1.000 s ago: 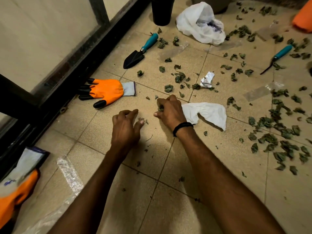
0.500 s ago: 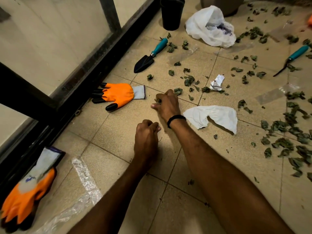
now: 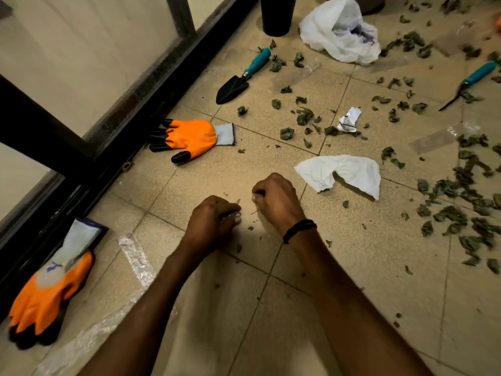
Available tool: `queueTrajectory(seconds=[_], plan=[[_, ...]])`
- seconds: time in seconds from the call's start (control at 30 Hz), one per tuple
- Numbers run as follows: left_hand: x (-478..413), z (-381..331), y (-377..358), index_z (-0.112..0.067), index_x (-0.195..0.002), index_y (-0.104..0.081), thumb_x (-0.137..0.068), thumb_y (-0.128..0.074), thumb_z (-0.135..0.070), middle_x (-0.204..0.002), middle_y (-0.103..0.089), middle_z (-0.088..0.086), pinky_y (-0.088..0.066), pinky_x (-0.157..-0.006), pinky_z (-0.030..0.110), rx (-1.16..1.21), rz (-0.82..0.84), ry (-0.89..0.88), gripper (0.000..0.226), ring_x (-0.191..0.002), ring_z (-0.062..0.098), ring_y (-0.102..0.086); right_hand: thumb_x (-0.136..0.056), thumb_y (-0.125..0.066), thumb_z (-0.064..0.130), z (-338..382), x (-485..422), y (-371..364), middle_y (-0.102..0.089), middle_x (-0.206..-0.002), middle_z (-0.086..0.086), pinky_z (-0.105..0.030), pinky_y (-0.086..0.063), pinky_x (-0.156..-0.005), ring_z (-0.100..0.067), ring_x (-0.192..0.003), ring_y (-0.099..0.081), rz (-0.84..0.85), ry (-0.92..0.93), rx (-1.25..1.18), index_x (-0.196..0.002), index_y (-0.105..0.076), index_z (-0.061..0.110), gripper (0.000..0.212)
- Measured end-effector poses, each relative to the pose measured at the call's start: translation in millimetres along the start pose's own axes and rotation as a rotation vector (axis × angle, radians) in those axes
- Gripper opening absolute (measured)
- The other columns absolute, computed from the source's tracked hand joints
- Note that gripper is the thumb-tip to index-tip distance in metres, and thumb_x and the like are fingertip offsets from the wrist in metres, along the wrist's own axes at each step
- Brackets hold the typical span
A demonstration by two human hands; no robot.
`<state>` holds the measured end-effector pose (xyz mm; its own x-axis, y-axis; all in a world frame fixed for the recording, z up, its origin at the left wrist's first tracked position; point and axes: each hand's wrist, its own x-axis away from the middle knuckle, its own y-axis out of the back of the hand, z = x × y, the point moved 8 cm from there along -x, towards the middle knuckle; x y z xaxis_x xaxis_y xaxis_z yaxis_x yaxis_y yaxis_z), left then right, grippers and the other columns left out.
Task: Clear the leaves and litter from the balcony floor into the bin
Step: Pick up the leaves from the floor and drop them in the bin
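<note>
1. My left hand [image 3: 214,221] is low over the middle of the balcony floor [image 3: 244,321], thumb and fingertips pinched together on thin leaf scraps [image 3: 230,213].
2. My right hand [image 3: 276,199] is just beside it, fingers curled into a fist. Only a dark sliver and a stem show, so I judge it holds more scraps, though I cannot see inside.
3. The step in hand, as I read it, is picking the fine crumbs off the tiles by hand.
4. Most of the leaves [image 3: 451,214] lie thick along the floor's right edge. A looser band runs toward the far edge, around a crumpled paper [image 3: 349,119]. A white tissue [image 3: 341,172] lies just beyond my right hand.
5. The black bin [image 3: 276,20], as I take it to be, stands at the far edge beside a white bag [image 3: 339,33], well apart from my hands.
6. Next I should carry both handfuls there with my fingers closed. For the right-edge heap, the trowel [image 3: 244,77] might serve better.
</note>
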<state>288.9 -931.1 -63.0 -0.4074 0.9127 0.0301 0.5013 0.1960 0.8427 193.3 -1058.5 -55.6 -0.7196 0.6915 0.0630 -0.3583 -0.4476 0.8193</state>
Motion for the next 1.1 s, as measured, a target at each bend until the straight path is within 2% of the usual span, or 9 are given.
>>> queueTrajectory(seconds=[0.1, 0.2, 0.33, 0.43, 0.57, 0.77, 0.87, 0.97, 1.1], plan=[[-17, 4, 15, -0.013, -0.124, -0.07, -0.095, -0.064, -0.014, -0.112, -0.067, 0.004, -0.048, -0.085, 0.03, 0.019, 0.0, 0.015, 0.03, -0.102, 0.018, -0.06, -0.089, -0.067, 0.013, 4, 10, 8, -0.073, -0.107, -0.006, -0.029, -0.048, -0.09, -0.021, -0.104, -0.064, 0.149, 0.02, -0.014, -0.104, -0.077, 0.013, 0.018], [-65, 2, 20, -0.006, -0.138, -0.057, -0.095, -0.057, -0.005, -0.131, -0.059, 0.018, -0.043, -0.098, 0.037, -0.086, -0.05, -0.024, 0.044, -0.117, 0.033, -0.056, -0.092, -0.067, 0.013, 2, 11, 17, -0.072, -0.116, -0.002, -0.024, -0.049, -0.093, -0.016, -0.106, -0.065, 0.23, -0.023, -0.019, -0.114, -0.074, 0.016, 0.024], [-120, -13, -8, -0.01, -0.157, -0.025, -0.095, -0.051, -0.006, -0.161, -0.025, 0.021, -0.024, -0.12, 0.041, -0.148, 0.101, -0.061, 0.068, -0.146, 0.037, -0.027, -0.094, -0.061, 0.004, -9, 6, 45, -0.07, -0.122, -0.001, -0.005, -0.037, -0.085, -0.003, -0.103, -0.061, 0.098, -0.104, -0.09, -0.12, -0.07, 0.012, 0.029], [-138, -24, -29, -0.018, -0.161, -0.009, -0.095, -0.051, -0.012, -0.167, -0.006, 0.016, -0.014, -0.125, 0.045, -0.241, 0.215, -0.08, 0.078, -0.152, 0.036, -0.009, -0.093, -0.058, -0.002, -24, 13, 55, -0.07, -0.12, -0.004, 0.011, -0.029, -0.07, 0.003, -0.097, -0.057, 0.042, -0.164, -0.149, -0.119, -0.07, 0.01, 0.031], [-154, -38, -45, -0.022, -0.162, -0.006, -0.09, -0.047, -0.019, -0.166, -0.001, 0.021, -0.009, -0.126, 0.044, -0.411, 0.27, -0.2, 0.082, -0.153, 0.037, -0.006, -0.097, -0.057, 0.015, -35, 29, 44, -0.065, -0.128, -0.007, -0.023, -0.044, -0.101, -0.018, -0.116, -0.06, 0.042, -0.175, -0.096, -0.128, -0.064, 0.015, 0.032], [-158, -47, -56, -0.024, -0.161, -0.009, -0.087, -0.055, -0.008, -0.168, -0.007, 0.013, -0.017, -0.124, 0.046, -0.452, 0.38, -0.34, 0.088, -0.154, 0.031, -0.01, -0.096, -0.06, 0.026, -14, 46, 12, -0.031, -0.153, -0.012, -0.038, -0.033, -0.111, -0.033, -0.136, -0.032, 0.151, -0.032, 0.018, -0.145, -0.045, 0.024, 0.052], [-139, -39, -43, -0.022, -0.161, -0.015, -0.085, -0.056, 0.004, -0.168, -0.012, 0.008, -0.014, -0.125, 0.043, -0.332, 0.363, -0.299, 0.09, -0.154, 0.027, -0.011, -0.093, -0.064, 0.027, -6, 43, 2, -0.034, -0.15, -0.009, -0.04, -0.039, -0.106, -0.033, -0.133, -0.033, 0.168, 0.017, 0.118, -0.144, -0.043, 0.025, 0.054], [-101, -18, -27, -0.021, -0.16, -0.021, -0.083, -0.051, 0.009, -0.167, -0.015, 0.007, -0.015, -0.126, 0.04, -0.23, 0.264, -0.203, 0.088, -0.154, 0.024, -0.012, -0.089, -0.068, 0.023, 1, 43, -2, -0.046, -0.132, -0.006, -0.043, -0.049, -0.091, -0.032, -0.118, -0.043, 0.145, 0.065, 0.273, -0.123, -0.056, 0.021, 0.036], [-21, -1, -15, -0.017, -0.159, -0.024, -0.087, -0.047, 0.006, -0.166, -0.018, 0.007, -0.012, -0.122, 0.03, -0.13, 0.067, -0.101, 0.079, -0.153, 0.023, -0.016, -0.094, -0.049, 0.007, 5, 49, -5, -0.049, -0.118, -0.01, -0.042, -0.048, -0.083, -0.032, -0.111, -0.045, 0.085, 0.032, 0.247, -0.105, -0.062, 0.013, 0.018]])
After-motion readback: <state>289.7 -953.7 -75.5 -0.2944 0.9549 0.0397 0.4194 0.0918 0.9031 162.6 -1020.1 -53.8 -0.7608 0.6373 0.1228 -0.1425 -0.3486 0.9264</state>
